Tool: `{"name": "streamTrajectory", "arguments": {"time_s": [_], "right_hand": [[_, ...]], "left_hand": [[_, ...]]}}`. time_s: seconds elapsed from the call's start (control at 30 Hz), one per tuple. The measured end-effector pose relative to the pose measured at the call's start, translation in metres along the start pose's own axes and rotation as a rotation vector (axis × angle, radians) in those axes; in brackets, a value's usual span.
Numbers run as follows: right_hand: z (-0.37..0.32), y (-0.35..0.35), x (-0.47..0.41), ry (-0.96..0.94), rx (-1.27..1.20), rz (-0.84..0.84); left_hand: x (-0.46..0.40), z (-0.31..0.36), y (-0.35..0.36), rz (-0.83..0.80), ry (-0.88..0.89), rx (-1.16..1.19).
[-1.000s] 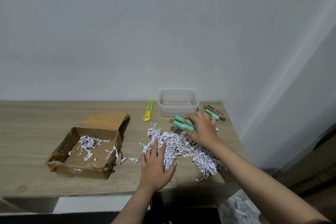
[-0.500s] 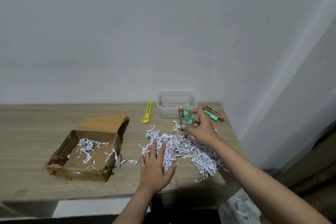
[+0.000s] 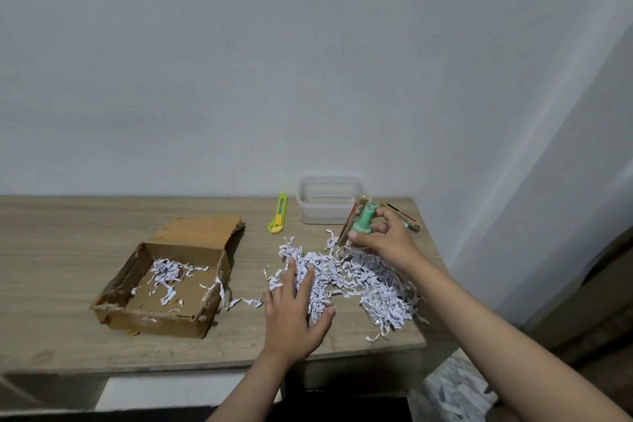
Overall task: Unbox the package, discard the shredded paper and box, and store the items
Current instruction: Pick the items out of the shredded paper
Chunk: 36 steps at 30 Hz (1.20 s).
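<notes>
A: Where is the item relative to the tub?

B: The right hand [image 3: 387, 241] pinches a green tube on a brown card backing [image 3: 359, 221], lifted clear of the desk; its long axis stands tilted, top leaning toward the clear plastic tub [image 3: 329, 199], which lies just behind and left of it; the right hand is far nearer than the left.

A: And the other hand?

B: The left hand [image 3: 294, 315] lies spread flat on the heap of white shredded paper [image 3: 373, 281]; I judge it pins the pile.

A: The surroundings?

B: A pale wood-grain desk [image 3: 68, 250] against a plain white wall; an open torn cardboard box [image 3: 171, 281] sits left, with some shreds inside; a yellow-green box cutter [image 3: 279, 214] lies beside the tub; another carded item [image 3: 406, 217] lies behind the right hand.
</notes>
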State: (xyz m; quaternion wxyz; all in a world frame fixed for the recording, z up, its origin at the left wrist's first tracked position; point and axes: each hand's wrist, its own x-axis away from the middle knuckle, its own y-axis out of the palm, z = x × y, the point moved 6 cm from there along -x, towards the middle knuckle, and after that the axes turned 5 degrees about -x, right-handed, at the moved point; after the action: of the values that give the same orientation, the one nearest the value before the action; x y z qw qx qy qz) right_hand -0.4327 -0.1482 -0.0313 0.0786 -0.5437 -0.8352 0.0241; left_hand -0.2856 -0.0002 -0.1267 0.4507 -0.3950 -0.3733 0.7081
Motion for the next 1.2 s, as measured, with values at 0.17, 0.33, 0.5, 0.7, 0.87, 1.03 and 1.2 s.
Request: {"name": "streamTrajectory", "arguments": {"time_s": [0.17,0.33,0.5,0.7,0.87,1.03,1.2], "right_hand": [[-0.008,-0.001,0.004,-0.037,0.118,0.020],[-0.010,-0.007,0.007,-0.062,0.128,0.054],[-0.014,-0.012,0.010,-0.077,0.111,0.057],[-0.013,-0.012,0.011,-0.090,0.151,0.040],[-0.010,-0.009,0.011,-0.098,0.174,0.028],[-0.003,-0.005,0.006,-0.092,0.205,0.018],[-0.003,0.000,0.005,-0.094,0.210,-0.013]], "left_hand": [[-0.003,0.011,-0.016,0.047,0.036,0.026],[-0.015,0.025,-0.033,0.111,0.098,0.159],[-0.026,0.025,-0.045,0.077,0.083,0.343],[-0.038,0.022,-0.047,0.121,-0.044,0.480],[-0.039,0.013,-0.044,0.094,-0.145,0.549],[-0.040,0.006,-0.041,0.110,-0.212,0.553],[-0.038,0.007,-0.047,0.111,-0.180,0.414]]}}
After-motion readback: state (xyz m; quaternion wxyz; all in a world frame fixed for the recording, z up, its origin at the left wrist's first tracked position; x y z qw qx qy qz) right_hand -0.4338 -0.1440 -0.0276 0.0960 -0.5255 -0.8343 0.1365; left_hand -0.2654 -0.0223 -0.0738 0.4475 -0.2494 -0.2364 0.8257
